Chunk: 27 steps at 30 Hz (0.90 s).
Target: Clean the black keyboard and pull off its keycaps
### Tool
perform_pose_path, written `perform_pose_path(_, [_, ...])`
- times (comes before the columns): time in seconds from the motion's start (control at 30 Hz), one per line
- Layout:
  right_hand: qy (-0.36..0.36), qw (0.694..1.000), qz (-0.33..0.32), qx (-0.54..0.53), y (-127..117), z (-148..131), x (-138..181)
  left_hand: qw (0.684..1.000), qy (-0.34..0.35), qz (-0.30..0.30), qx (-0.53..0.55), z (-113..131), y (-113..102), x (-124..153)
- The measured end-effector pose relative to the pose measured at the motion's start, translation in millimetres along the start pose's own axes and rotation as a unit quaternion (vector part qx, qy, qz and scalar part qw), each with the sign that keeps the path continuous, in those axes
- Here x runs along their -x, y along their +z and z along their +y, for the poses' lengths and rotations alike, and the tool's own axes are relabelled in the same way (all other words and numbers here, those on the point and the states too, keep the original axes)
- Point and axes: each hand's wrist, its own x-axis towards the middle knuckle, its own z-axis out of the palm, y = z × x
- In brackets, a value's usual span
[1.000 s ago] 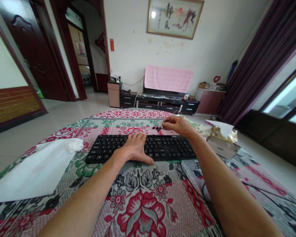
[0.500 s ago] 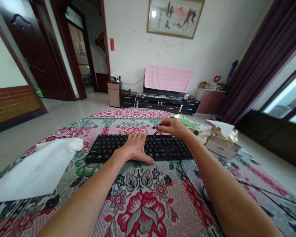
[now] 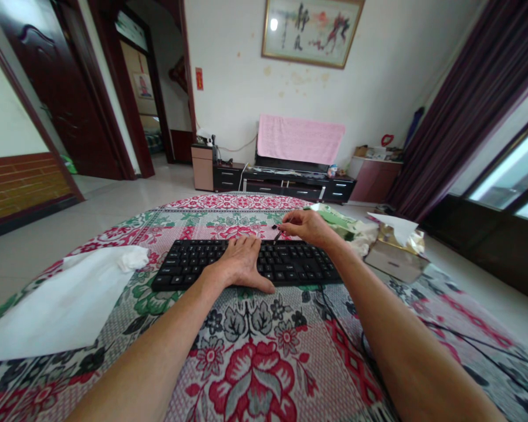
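Note:
A black keyboard [image 3: 305, 265] lies on the patterned tablecloth, its keys facing up. My left hand [image 3: 242, 261] rests flat across its middle, thumb spread along the near edge, fingertips at the far edge. Just right of it, my right hand [image 3: 305, 225] is closed in a pinch above the keyboard's far edge. Between its fingertips is a thin dark stick-like tool [image 3: 277, 235], whose lower end points down to the top row of keys. A small black piece [image 3: 274, 227] shows by the fingertips; I cannot tell whether it belongs to the tool.
A white sheet [image 3: 66, 305] with a crumpled tissue [image 3: 133, 258] on it lies at the left. To the right stand a tissue box [image 3: 396, 258] and a green-and-white packet [image 3: 334, 218]. Black cables [image 3: 462, 337] run over the tablecloth [image 3: 246, 363] on the right.
My right hand has shifted very slightly to the left with the thin tool. My left hand and the keyboard look almost unmoved.

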Motion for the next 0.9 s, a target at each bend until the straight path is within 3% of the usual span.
perform_pose_path(0.3, [-0.017,0.999,-0.014,0.026,1,-1,0,1.0,-0.004,-0.007,0.011,1,0,0])
perform_pose_path(0.63, [-0.009,0.999,-0.031,0.008,13,18,-5,1.0,0.001,0.007,-0.003,1,1,0])
perform_pose_path(0.9, [-0.011,0.999,-0.037,0.026,9,10,-1,1.0,0.003,0.005,-0.007,-1,2,-1])
